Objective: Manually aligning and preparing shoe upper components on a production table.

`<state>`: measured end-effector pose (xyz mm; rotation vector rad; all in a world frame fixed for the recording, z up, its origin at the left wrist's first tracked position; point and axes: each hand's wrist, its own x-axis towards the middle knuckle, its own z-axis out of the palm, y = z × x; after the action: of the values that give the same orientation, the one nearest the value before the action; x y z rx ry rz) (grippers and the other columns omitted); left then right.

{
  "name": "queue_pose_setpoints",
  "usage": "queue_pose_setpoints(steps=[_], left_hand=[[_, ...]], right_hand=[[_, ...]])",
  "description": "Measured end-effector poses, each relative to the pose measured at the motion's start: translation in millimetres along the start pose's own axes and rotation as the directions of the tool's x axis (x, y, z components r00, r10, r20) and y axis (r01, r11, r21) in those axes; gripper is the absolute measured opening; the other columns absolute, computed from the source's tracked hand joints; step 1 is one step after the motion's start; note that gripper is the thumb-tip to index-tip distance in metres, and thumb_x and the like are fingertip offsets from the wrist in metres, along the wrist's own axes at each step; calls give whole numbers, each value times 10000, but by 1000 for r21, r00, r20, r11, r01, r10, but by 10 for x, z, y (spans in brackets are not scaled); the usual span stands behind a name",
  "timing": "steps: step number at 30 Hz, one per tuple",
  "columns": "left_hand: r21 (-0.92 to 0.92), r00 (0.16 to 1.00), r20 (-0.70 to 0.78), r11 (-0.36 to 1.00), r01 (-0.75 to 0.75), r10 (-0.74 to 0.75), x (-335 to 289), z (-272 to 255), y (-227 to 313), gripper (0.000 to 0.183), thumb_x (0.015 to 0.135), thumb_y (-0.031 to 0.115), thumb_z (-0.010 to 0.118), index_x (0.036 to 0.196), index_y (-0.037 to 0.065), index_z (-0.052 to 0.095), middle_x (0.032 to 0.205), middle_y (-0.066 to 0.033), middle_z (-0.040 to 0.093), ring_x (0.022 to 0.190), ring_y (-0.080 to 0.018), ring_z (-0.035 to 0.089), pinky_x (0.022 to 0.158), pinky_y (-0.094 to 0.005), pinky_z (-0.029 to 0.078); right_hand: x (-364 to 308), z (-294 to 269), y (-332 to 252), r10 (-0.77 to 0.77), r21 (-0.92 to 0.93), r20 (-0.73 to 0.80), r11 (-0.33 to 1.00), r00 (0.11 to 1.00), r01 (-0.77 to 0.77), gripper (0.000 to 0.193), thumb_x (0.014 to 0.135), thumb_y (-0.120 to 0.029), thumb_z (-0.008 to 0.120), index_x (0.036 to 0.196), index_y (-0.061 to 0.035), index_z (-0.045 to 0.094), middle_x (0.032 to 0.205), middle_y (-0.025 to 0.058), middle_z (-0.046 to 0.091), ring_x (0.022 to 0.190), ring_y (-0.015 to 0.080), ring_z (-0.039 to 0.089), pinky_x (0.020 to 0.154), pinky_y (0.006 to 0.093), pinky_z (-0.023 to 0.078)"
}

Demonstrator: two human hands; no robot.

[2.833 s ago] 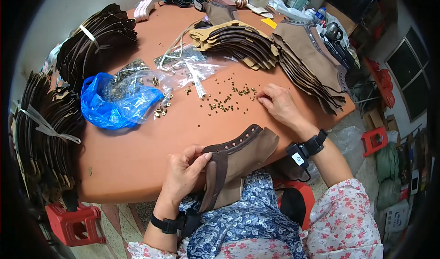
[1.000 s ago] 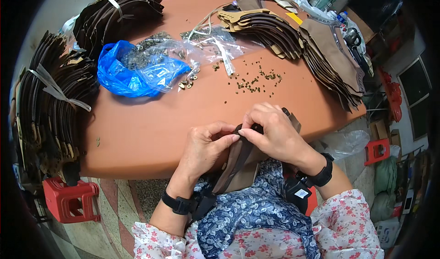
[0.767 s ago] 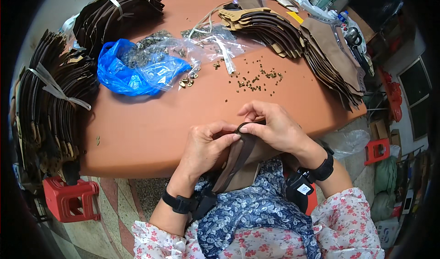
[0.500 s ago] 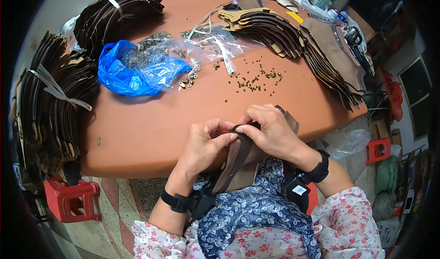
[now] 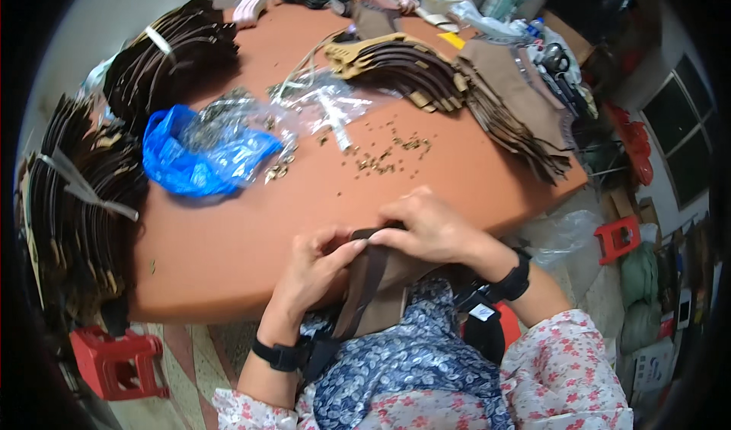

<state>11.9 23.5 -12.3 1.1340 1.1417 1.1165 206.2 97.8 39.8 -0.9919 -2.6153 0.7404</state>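
Note:
A brown piece of shoe-upper material (image 5: 384, 289) with a darker strip hangs from the table edge onto my lap. My left hand (image 5: 314, 266) pinches its top edge between thumb and fingers. Close beside it, my right hand (image 5: 430, 228) is closed on the same edge, thumb tip near the left thumb. Whether a small fitting sits between the fingertips I cannot make out. Beyond the hands lie many small brass-coloured metal bits (image 5: 384, 159), scattered on the table. A few larger brass-coloured fittings (image 5: 278, 171) lie by the mouth of a plastic bag.
The orange-brown table (image 5: 228, 255) carries a blue plastic bag (image 5: 179, 167) and a clear bag (image 5: 228, 121). Tied dark bundles (image 5: 84, 217) stand at the left; fanned stacks of brown pieces (image 5: 518, 87) lie at the right. Red stools (image 5: 118, 365) stand on the floor.
The view has shifted, so the table things sit further left and lower. Both hands stay on the brown piece, whose top edge now lies less bunched between the fingers.

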Motion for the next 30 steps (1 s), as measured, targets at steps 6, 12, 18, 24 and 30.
queue_pose_setpoints(steps=[6,12,18,24,30], left_hand=[[2,996,-83,999,-33,33,-44,46,-93,119,839,56,664,904,-43,679,750,-36,670,693,-76,595,628,-229,481],[56,979,-112,985,-166,171,-39,107,-114,81,831,19,647,860,-42,692,716,-38,673,686,-104,622,642,-246,496],[-322,985,22,934,-157,173,-31,-174,-168,577,951,257,528,1454,66,320,1428,-118,413,1283,-220,426,1026,-343,385],[-368,984,57,920,-135,168,-61,-212,-106,659,986,484,406,1476,67,266,1467,-131,348,1365,-230,313,1099,-375,284],[-391,996,35,918,-66,87,-9,-147,-43,565,978,297,516,1449,52,324,1370,-127,460,1284,-208,425,1064,-338,344]], right_hand=[[7,-27,-101,0,-85,100,996,995,9,276,795,-281,687,876,-21,638,778,196,641,786,401,606,698,458,463],[-26,-54,-135,25,-38,209,999,978,-17,259,795,-225,686,958,-33,626,845,207,643,831,409,607,712,480,461],[-211,-618,-85,-89,61,51,994,995,86,250,821,-195,681,978,-10,619,870,195,642,851,343,626,718,401,480],[-692,-1917,287,211,290,-379,952,901,-101,209,811,-114,698,981,-8,638,836,16,649,778,84,597,705,257,494],[-1022,-2554,1248,417,531,-799,827,432,185,98,867,-92,671,930,-24,639,809,5,642,669,80,585,620,240,487]])
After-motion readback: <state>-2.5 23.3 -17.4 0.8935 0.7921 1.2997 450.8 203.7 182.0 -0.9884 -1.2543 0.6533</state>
